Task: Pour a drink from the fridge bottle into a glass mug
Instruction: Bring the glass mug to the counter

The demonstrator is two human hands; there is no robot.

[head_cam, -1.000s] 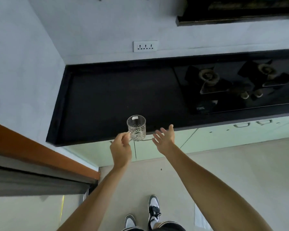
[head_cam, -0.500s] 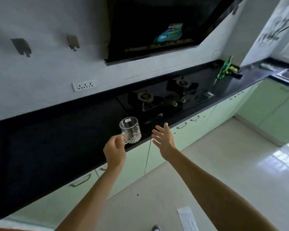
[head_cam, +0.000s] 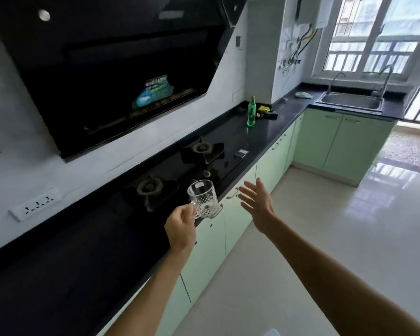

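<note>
The view has swung right: left hand [head_cam: 180, 228] fingers grip one glass mug [head_cam: 203, 198], right hand [head_cam: 257, 204] spread empty.

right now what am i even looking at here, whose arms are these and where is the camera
The camera sits on a person's head, looking forward and down, so the two bare arms reaching in from the bottom are that person's own. There is no machine. The wide lens bends the kitchen's straight lines.

The left hand grips the handle of a clear patterned glass mug, which looks empty and is held in the air above the counter edge. The right hand is open, fingers spread, holding nothing.

Below runs a black counter with a gas hob set into it. Further along stands a green bottle, and a steel sink sits under the window.
</note>
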